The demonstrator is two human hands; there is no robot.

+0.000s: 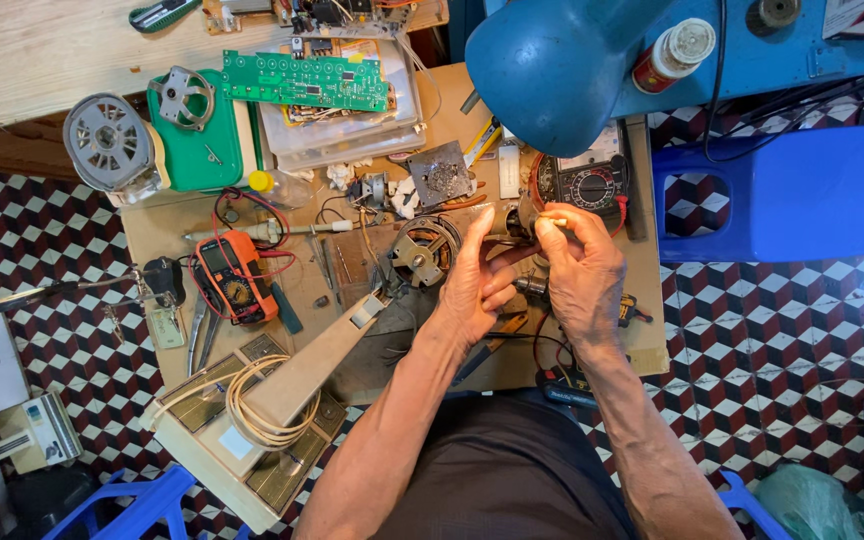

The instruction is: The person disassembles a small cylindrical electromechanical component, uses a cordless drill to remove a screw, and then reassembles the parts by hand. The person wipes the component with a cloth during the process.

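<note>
Both my hands are raised over a cluttered workbench (157, 232). My left hand (474, 282) cups a small metal motor part (518, 221) from the left, fingers curled around it. From the right, my right hand (580, 270) pinches a small pale piece at that part's edge between thumb and forefinger. A round motor stator with copper windings (424, 250) lies on the bench just left of my left hand. Most of the held part is hidden by my fingers.
An orange multimeter (233, 275) with red leads lies at left, a black one (594, 185) behind my hands. A green circuit board (304, 80) rests on a plastic tray. A blue lamp shade (552, 65) hangs above, a blue stool (782, 195) stands right, and pliers (202, 335) lie near left.
</note>
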